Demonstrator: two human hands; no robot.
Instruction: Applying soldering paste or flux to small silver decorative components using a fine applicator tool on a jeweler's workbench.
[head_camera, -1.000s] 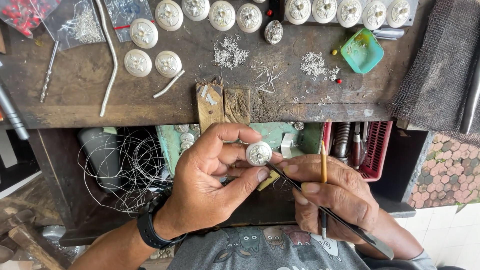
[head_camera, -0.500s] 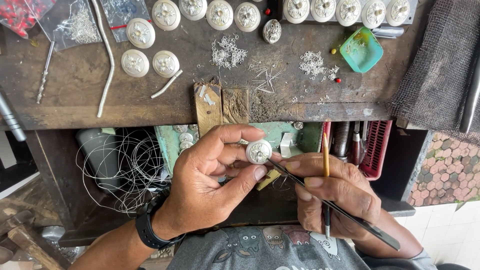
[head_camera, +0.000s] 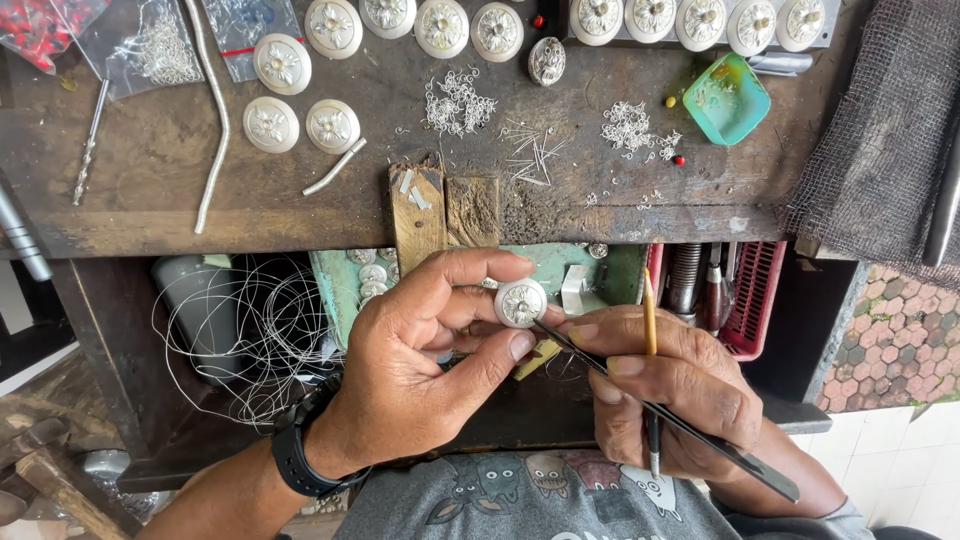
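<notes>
My left hand (head_camera: 425, 365) pinches a small round silver disc (head_camera: 521, 302) with a flower pattern between thumb and fingers, just below the workbench edge. My right hand (head_camera: 670, 385) grips long dark tweezers (head_camera: 660, 412) whose tip touches the disc's lower right rim. The same hand also carries a thin yellow-handled brush (head_camera: 650, 335), upright between its fingers. A black watch sits on my left wrist.
The worn wooden workbench (head_camera: 150, 170) bears several more round silver discs (head_camera: 283, 63), piles of tiny silver wire pieces (head_camera: 455, 100), a teal dish (head_camera: 728, 97), metal rods and plastic bags. Loose wire coils (head_camera: 250, 330), a green drawer tray and a red basket (head_camera: 755, 295) lie underneath. Dark mesh (head_camera: 890, 130) hangs right.
The hands have barely moved; the disc and the tweezers tip stay together in the same place. The view has shifted slightly.
</notes>
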